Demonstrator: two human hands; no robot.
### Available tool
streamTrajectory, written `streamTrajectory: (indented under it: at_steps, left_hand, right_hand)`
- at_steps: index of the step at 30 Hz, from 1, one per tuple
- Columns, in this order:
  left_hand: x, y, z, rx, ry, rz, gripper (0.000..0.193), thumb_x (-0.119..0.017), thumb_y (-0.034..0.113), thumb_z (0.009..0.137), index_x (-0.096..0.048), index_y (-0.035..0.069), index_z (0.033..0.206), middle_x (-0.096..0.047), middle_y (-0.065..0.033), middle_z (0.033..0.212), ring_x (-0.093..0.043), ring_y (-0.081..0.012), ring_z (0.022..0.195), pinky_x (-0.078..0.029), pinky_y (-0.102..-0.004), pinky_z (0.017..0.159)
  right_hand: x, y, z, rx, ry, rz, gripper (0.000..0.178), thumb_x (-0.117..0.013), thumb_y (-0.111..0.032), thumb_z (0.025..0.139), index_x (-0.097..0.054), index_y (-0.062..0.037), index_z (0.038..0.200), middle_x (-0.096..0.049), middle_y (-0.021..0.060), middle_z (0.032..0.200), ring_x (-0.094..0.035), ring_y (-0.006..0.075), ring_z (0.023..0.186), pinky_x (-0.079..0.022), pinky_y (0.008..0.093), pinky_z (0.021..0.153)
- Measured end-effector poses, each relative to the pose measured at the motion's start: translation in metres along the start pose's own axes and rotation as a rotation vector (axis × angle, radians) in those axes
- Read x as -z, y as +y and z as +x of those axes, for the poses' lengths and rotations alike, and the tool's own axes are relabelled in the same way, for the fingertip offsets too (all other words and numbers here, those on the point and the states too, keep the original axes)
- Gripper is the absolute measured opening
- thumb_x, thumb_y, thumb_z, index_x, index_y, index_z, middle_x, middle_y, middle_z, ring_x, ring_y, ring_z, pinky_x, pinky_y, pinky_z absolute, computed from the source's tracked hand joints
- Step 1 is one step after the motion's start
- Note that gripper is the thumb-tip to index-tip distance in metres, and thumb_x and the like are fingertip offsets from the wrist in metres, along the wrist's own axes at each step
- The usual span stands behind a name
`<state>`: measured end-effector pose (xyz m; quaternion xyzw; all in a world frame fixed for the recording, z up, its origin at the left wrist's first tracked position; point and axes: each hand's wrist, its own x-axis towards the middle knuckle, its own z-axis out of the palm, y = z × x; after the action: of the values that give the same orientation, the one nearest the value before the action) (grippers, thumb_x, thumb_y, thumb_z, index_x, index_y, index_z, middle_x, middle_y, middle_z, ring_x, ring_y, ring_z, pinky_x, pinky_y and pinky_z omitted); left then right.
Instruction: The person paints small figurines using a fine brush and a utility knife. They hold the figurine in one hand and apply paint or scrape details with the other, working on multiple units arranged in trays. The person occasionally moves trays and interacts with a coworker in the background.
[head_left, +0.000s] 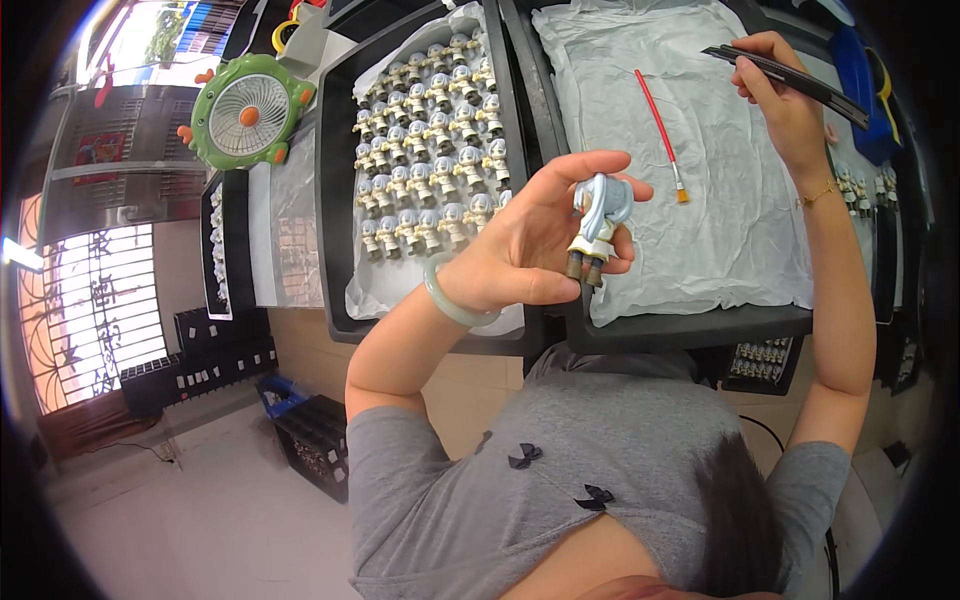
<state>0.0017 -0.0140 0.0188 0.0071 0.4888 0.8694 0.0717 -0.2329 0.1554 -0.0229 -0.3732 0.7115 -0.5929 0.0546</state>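
My left hand [545,235] holds a small figurine [600,225] upright between thumb and fingers, over the near left part of a paper-lined tray. The figurine has pale blue hair, a white and yellow outfit and brown boots. A black utility knife [800,85] is gripped in my right hand [780,105] above the tray's far right side, its blade end toward the left. Between the hands, a red-handled brush [660,135] with yellowish bristles lies on the crumpled white paper [720,235].
A black tray [337,200] to the left holds rows of similar figurines [425,180]. Farther left stands a green fan [248,112]. A blue tape dispenser [860,95] sits at the far right, with more figurines [865,190] nearby. Black crates [315,440] stand on the floor.
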Motion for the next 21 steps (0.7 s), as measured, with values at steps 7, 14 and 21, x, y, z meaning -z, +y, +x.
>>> streamTrajectory:
  at_steps: [7, 14, 21]
  left_hand:
    - [0.002, -0.003, -0.001, 0.024, -0.031, -0.075, 0.088, -0.067, 0.010, 0.053, -0.022, 0.012, 0.128, -0.036, -0.0225, 0.118, -0.053, -0.0269, 0.091, -0.049, -0.0318, 0.072]
    - [0.001, -0.011, -0.003, -0.102, -0.031, -0.025, 0.079, -0.063, 0.002, 0.053, -0.023, 0.019, 0.120, -0.036, -0.0236, 0.117, -0.053, -0.0240, 0.088, -0.046, -0.0295, 0.071]
    - [0.008, -0.020, -0.003, -0.291, -0.003, 0.577, 0.071, -0.058, -0.002, 0.053, -0.025, 0.011, 0.115, -0.035, -0.0198, 0.116, -0.041, -0.0205, 0.097, -0.036, -0.0305, 0.080]
  right_hand:
    - [-0.001, 0.000, -0.001, -0.050, -0.027, -0.002, 0.016, -0.050, -0.014, 0.082, -0.051, -0.0044, 0.095, -0.052, -0.0018, 0.071, -0.046, 0.0018, 0.064, -0.036, 0.0143, 0.058]
    - [0.000, 0.000, -0.001, -0.051, -0.048, -0.008, 0.016, -0.049, -0.015, 0.083, -0.052, -0.0046, 0.095, -0.053, -0.0017, 0.072, -0.047, 0.0020, 0.065, -0.037, 0.0144, 0.059]
    - [0.000, -0.002, -0.002, -0.059, -0.047, -0.044, 0.017, -0.049, -0.015, 0.083, -0.052, -0.0042, 0.095, -0.053, -0.0016, 0.072, -0.047, 0.0022, 0.065, -0.038, 0.0154, 0.059]
